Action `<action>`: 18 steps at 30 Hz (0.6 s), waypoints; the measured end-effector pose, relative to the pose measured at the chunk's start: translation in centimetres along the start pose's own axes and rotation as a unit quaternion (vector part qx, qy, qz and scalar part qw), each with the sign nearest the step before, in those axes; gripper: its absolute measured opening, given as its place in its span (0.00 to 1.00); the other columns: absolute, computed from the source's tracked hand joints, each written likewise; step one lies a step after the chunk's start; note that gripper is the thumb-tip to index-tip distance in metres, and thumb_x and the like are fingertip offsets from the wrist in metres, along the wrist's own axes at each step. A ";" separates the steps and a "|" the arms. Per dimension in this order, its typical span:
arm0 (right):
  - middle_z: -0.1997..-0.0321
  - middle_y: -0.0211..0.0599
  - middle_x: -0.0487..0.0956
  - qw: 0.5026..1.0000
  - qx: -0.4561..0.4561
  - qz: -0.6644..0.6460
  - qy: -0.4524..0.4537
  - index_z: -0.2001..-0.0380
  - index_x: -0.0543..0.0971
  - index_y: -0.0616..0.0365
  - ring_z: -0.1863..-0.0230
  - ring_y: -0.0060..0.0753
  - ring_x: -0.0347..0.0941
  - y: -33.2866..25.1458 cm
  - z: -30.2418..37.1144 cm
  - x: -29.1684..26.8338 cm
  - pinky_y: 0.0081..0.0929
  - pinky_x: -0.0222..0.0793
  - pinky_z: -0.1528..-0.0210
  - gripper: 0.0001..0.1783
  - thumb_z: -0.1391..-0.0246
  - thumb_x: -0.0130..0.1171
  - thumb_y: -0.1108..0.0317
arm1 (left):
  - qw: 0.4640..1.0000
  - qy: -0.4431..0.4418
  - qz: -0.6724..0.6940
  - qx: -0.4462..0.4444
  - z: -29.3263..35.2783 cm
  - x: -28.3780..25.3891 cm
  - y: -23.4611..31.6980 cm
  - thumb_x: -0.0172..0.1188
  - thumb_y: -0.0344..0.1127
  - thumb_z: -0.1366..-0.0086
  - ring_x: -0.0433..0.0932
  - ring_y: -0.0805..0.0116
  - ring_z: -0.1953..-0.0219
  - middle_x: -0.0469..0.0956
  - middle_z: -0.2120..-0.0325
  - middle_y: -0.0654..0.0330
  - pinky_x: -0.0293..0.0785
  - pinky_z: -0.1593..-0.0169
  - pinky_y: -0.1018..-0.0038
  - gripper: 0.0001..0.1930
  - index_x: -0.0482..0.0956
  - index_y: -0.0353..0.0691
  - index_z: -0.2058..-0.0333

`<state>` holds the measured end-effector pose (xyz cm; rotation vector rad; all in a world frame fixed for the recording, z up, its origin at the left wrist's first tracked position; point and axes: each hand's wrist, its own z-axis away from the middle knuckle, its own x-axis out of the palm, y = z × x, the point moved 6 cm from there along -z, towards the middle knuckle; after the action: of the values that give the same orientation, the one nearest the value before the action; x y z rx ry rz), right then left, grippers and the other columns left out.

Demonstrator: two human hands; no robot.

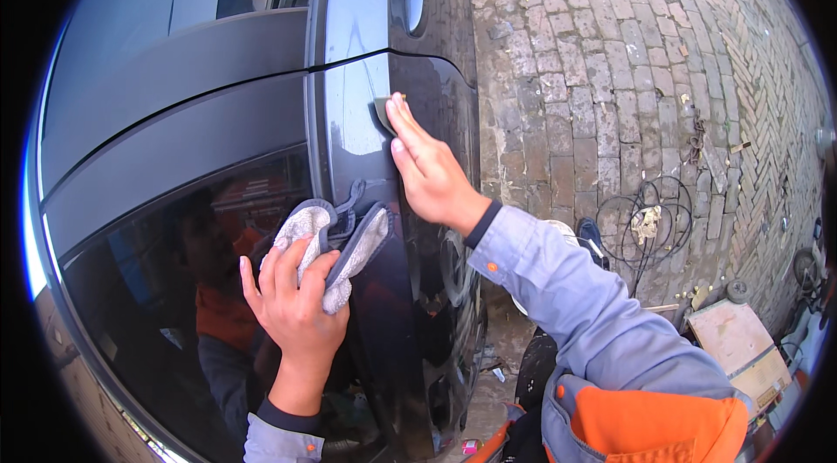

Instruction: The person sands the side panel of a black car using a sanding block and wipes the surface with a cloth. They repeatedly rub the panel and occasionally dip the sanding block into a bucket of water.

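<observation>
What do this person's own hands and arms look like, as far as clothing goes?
The left hand and right hand are gloveless. Each wrist has a snug, dark fabric inner cuff below a grey-blue fabric sleeve with a small, round orange button. Only the end of the left sleeve shows.

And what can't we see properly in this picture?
In the head view:
Part of the dark pad: behind the right hand.
Part of the grey cloth: under the left hand.
White round thing: mostly behind right sleeve.
Rest of the car: cut off by the picture's rim.
</observation>
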<state>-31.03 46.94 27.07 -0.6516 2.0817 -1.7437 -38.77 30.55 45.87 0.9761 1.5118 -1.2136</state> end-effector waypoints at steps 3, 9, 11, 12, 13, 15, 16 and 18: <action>0.15 0.67 0.56 1.000 -0.002 -0.009 -0.011 0.20 0.60 0.69 0.12 0.59 0.49 -1.9 0.2 0.0 0.43 0.48 0.13 0.32 0.22 0.46 0.72 | 1.000 0.006 0.004 -0.003 0.0 0.0 0.0 0.73 0.31 0.45 0.78 0.50 0.35 0.84 0.44 0.60 0.54 0.21 0.41 0.15 0.88 0.50 0.57; 0.15 0.66 0.57 0.996 -0.047 -0.055 0.047 0.21 0.62 0.70 0.13 0.61 0.49 -0.8 -5.6 -1.4 0.41 0.48 0.13 0.31 0.22 0.47 0.71 | 1.000 0.008 -0.002 -0.006 0.0 0.1 0.0 0.75 0.33 0.45 0.78 0.51 0.37 0.85 0.46 0.62 0.55 0.21 0.42 0.13 0.90 0.53 0.59; 0.15 0.64 0.57 0.997 0.002 -0.065 0.033 0.21 0.61 0.70 0.12 0.57 0.48 0.1 -5.2 -0.9 0.41 0.47 0.13 0.31 0.21 0.46 0.70 | 1.000 0.008 0.001 -0.007 -0.1 0.0 0.1 0.75 0.34 0.44 0.78 0.52 0.38 0.85 0.48 0.63 0.56 0.22 0.43 0.12 0.91 0.54 0.60; 0.15 0.64 0.57 0.997 0.039 -0.058 0.016 0.20 0.61 0.70 0.12 0.56 0.48 0.6 -4.7 -0.5 0.40 0.47 0.13 0.31 0.21 0.46 0.70 | 1.000 0.011 0.003 -0.010 -0.2 -0.1 0.0 0.75 0.34 0.45 0.78 0.52 0.38 0.85 0.48 0.64 0.56 0.22 0.43 0.12 0.91 0.54 0.60; 0.14 0.63 0.57 0.996 0.080 -0.049 -0.003 0.20 0.61 0.70 0.12 0.55 0.48 1.0 -4.1 -0.1 0.40 0.46 0.13 0.31 0.21 0.46 0.69 | 1.000 0.010 0.004 -0.012 -0.2 -0.1 0.0 0.76 0.34 0.45 0.78 0.52 0.38 0.85 0.48 0.64 0.56 0.22 0.43 0.12 0.91 0.54 0.60; 0.14 0.62 0.57 0.997 0.044 -0.067 0.009 0.20 0.61 0.69 0.12 0.54 0.48 0.5 -3.5 0.0 0.39 0.45 0.13 0.32 0.21 0.46 0.69 | 1.000 0.012 0.008 -0.013 -0.2 -0.1 0.0 0.75 0.34 0.45 0.78 0.52 0.38 0.85 0.48 0.64 0.56 0.22 0.43 0.12 0.91 0.55 0.60; 0.14 0.62 0.57 0.995 0.034 -0.087 0.021 0.20 0.61 0.69 0.12 0.54 0.48 0.5 -3.7 -0.2 0.39 0.45 0.13 0.31 0.21 0.45 0.69 | 1.000 0.010 0.009 -0.014 -0.2 -0.1 0.0 0.75 0.34 0.45 0.78 0.52 0.38 0.85 0.48 0.64 0.56 0.22 0.44 0.12 0.91 0.55 0.60; 0.14 0.61 0.56 0.994 0.035 -0.100 0.039 0.20 0.61 0.69 0.11 0.52 0.47 0.7 -4.0 -0.5 0.36 0.45 0.13 0.31 0.20 0.45 0.68 | 1.000 0.014 0.007 -0.009 -0.1 -0.1 0.0 0.75 0.34 0.44 0.78 0.53 0.39 0.85 0.48 0.65 0.57 0.22 0.43 0.12 0.91 0.55 0.60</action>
<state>-32.86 50.65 27.15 -0.8070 2.0572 -1.9704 -38.81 30.68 45.97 0.9940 1.5330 -1.1797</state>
